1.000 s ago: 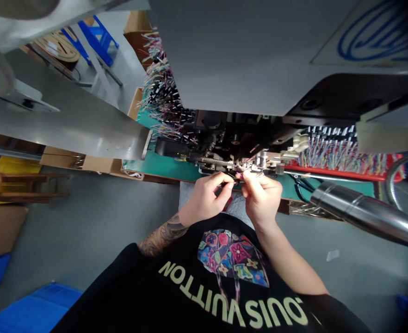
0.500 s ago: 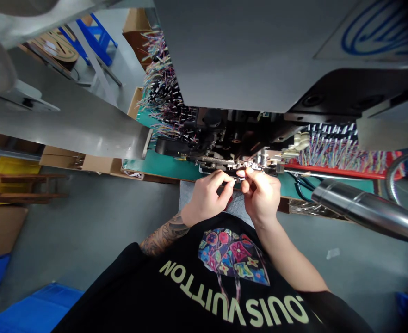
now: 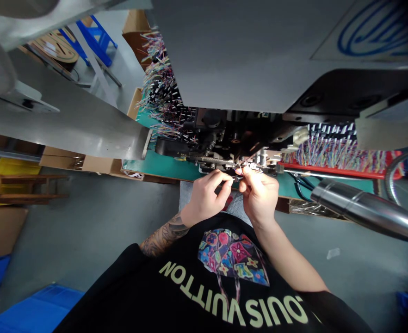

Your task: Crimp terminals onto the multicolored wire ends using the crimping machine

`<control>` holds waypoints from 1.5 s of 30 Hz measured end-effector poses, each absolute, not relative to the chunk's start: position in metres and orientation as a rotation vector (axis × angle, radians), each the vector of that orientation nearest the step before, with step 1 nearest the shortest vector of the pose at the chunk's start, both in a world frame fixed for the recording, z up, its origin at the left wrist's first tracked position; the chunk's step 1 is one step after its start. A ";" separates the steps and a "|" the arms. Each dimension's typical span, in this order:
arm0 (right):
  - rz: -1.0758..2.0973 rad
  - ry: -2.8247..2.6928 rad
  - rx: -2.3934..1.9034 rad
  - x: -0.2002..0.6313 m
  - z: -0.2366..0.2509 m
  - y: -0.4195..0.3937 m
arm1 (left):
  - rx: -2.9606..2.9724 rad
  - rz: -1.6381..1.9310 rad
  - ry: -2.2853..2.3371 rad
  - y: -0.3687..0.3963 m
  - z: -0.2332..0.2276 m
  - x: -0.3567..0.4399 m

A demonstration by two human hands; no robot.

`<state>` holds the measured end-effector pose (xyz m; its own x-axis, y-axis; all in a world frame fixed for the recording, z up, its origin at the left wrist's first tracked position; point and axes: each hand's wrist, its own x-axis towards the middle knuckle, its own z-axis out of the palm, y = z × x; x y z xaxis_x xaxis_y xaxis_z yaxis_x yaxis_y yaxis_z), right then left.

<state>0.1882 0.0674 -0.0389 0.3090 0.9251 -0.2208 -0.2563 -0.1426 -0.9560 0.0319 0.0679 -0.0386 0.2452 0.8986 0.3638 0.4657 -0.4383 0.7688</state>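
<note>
Head view, at the front edge of the green worktop: your left hand and right hand meet just below the dark tooling of a grey machine. Since a second ago both hands have crept up and inward; the right one, which sat lower and a little farther right, now has its fingers pressed up against the small metal parts at the machine's mouth. The left fingers are pinched narrow on what looks like a thin dark wire piece running across to the right hand, whose fingers also close tight on it; the piece is too small to describe further.

By the look of it, you have carried the wire end from mid-air between the hands to the tool opening, so the feeding-in appears to be at its fine, final stretch rather than its start.

Bundles of coloured wires bristle at the far left corner of the worktop, and another row of wires lies over a red tray along the right side. A shiny metal tube slants across at the right edge, well clear of your hands. Cardboard boxes sit beside the worktop's left edge, and blue crates rest on the floor.
</note>
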 end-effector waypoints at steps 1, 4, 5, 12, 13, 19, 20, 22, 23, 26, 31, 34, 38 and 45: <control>1.180 -0.722 -1.306 0.189 -0.040 0.067 | 1.994 1.106 1.233 0.068 -0.038 0.031; 1.170 -0.801 -1.292 0.193 -0.041 0.064 | 1.927 1.119 1.191 0.069 -0.034 0.029; 1.159 -0.823 -1.294 0.194 -0.041 0.064 | 1.902 1.113 1.174 0.070 -0.032 0.028; 0.803 -0.925 -1.428 0.193 -0.029 0.061 | 1.891 1.136 1.109 0.072 -0.029 0.027; 0.786 -0.922 -1.431 0.192 -0.028 0.062 | 1.905 1.140 1.117 0.072 -0.030 0.027; 0.882 -0.924 -1.403 0.196 -0.031 0.067 | 1.971 1.177 1.184 0.073 -0.037 0.031; 0.893 -0.926 -1.402 0.197 -0.031 0.068 | 1.972 1.173 1.195 0.072 -0.037 0.031; 0.901 -0.930 -1.396 0.197 -0.032 0.067 | 1.971 1.167 1.206 0.072 -0.037 0.031; 0.900 -0.931 -1.390 0.196 -0.032 0.067 | 1.971 1.165 1.209 0.072 -0.038 0.031; 0.899 -0.929 -1.377 0.197 -0.035 0.067 | 1.987 1.173 1.207 0.072 -0.039 0.030; 1.017 -0.930 -1.356 0.202 -0.042 0.066 | 1.977 1.172 1.143 0.075 -0.038 0.028; 0.991 -0.967 -1.361 0.203 -0.040 0.064 | 1.974 1.134 1.120 0.075 -0.033 0.027; 0.816 -0.959 -1.403 0.199 -0.033 0.064 | 2.014 1.138 1.118 0.074 -0.028 0.028; 0.815 -0.906 -1.424 0.194 -0.034 0.068 | 2.061 1.155 1.159 0.074 -0.032 0.030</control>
